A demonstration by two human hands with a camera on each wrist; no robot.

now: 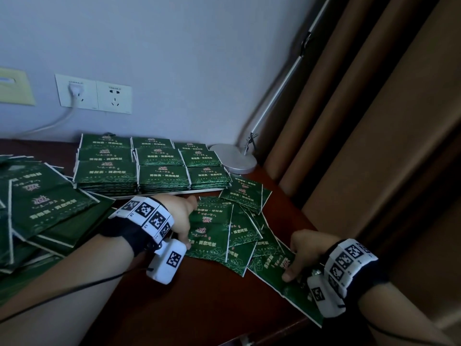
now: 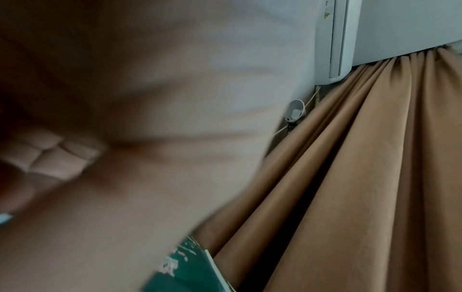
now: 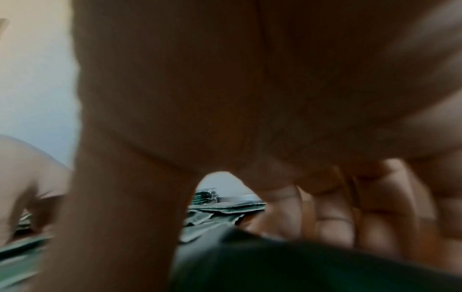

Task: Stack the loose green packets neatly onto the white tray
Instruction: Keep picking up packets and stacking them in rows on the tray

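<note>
Loose packet [image 1: 279,270] is pinched by right hand [image 1: 305,253] fingers; scattered packets [image 1: 214,236] are touched by left hand [image 1: 180,218], grip unclear.

Both forearms reach forward, bare, each wrist wrapped in a black strap carrying white blocks printed with black square markers. The left hand [image 1: 183,216] lies low, palm down, fingers stretched forward and slightly bent, thumb toward the near side. The right hand [image 1: 303,253] is arched, knuckles raised, thumb tip pressed downward and fingers curled beneath it, apparently pinching, though the right wrist view is too blurred to confirm.
</note>
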